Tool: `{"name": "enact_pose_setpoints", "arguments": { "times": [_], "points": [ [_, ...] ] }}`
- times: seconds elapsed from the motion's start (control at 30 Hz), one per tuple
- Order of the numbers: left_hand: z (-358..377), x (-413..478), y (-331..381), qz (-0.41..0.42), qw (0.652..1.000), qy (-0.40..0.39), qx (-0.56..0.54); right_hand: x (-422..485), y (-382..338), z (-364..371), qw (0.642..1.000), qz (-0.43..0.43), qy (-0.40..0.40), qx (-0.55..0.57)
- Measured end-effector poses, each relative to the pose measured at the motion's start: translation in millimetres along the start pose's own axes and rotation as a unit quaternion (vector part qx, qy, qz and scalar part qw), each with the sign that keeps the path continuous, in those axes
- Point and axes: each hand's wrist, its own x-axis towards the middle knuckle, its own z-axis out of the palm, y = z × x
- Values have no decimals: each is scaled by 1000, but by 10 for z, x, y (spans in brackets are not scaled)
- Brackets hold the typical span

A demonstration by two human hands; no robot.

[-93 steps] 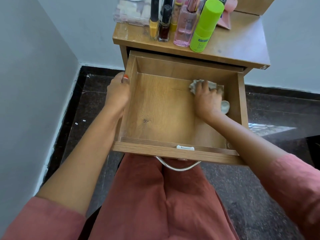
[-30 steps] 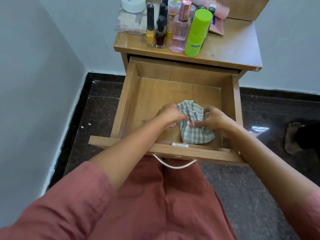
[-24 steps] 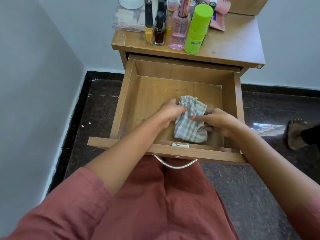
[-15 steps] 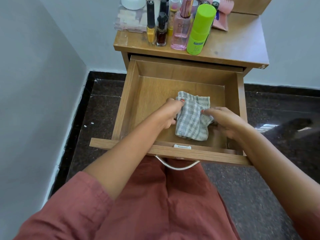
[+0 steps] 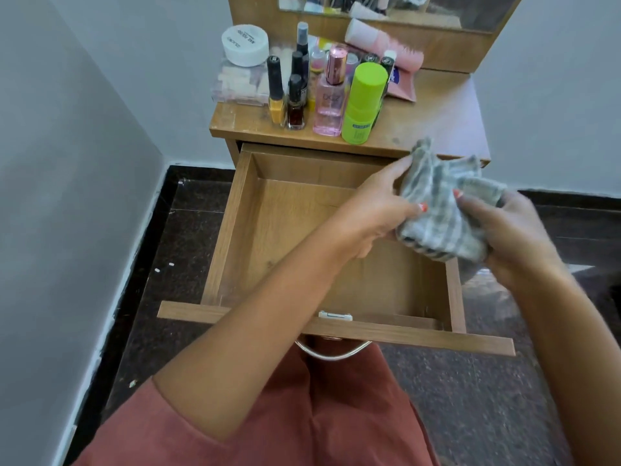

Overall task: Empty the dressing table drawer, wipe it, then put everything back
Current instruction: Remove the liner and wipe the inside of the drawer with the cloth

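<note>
Nearest, one metal handle point(image 5: 332, 354) hung from the front of the single pulled-out drawer point(image 5: 285, 230), just above a lap in rust-red fabric. The drawer's wooden bottom was bare wherever the arms did not hide it. Above its far right corner, both hands gripped one grey-and-white checked cloth point(image 5: 443, 210) in the air. The left hand point(image 5: 376, 213) pinched the cloth's left edge between thumb and fingers, and the right hand point(image 5: 510, 237) curled round its right side from below. The cloth sat bunched between the two hands and touched both. Beyond, the wooden surface point(image 5: 437, 119) carried one lime-green bottle point(image 5: 363, 102) and one pink perfume bottle point(image 5: 331, 95). Two nail-polish bottles, one yellow point(image 5: 277, 92) and one dark point(image 5: 295, 105), stood in the same front row. Behind them, smaller bottles crowded too tightly to count. One white jar point(image 5: 245, 45) sat farthest left, and a mirror point(image 5: 369, 5) stood behind.
</note>
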Motion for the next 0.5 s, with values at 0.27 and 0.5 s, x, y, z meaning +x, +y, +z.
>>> {"name": "enact_pose_setpoints", "arguments": {
  "times": [0.27,0.5],
  "points": [
    [326,660,405,161,970,174,59,750,-374,-169,987,-92,121,62],
    [309,1330,456,163,964,194,77,1386,-437,-224,990,-91,104,-27]
  ]
}}
